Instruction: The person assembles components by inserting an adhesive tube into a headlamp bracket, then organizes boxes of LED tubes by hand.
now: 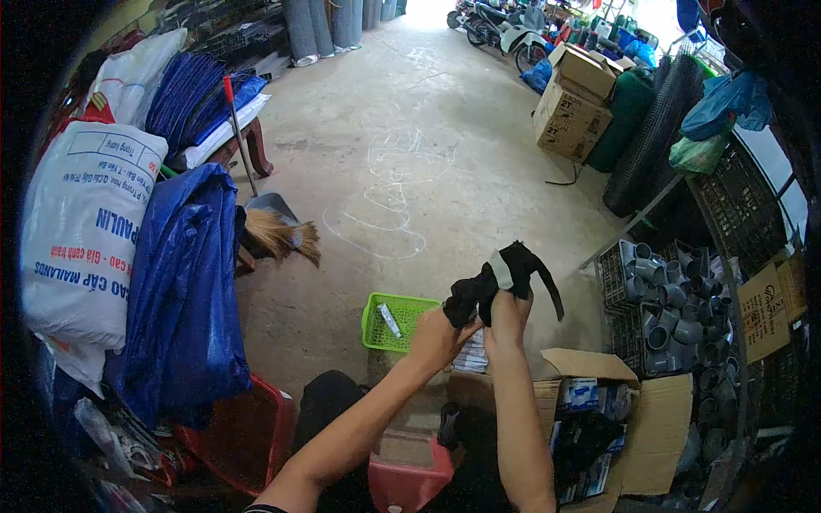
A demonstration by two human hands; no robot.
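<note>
1. I hold a black bundle up in the air, above the floor. It has a pale band across it and a thin black tail hanging down on its right side.
2. My left hand has its grip closed on the lower left part of the bundle.
3. My right hand has its grip closed on the bundle from below.
4. Just past my left hand, a green basket sits on the floor with a small tube inside.
5. Near my right arm is an open cardboard box.
6. Farther right are crates of grey pipe pieces.
7. On the left stand blue tarp rolls and a broom.
</note>
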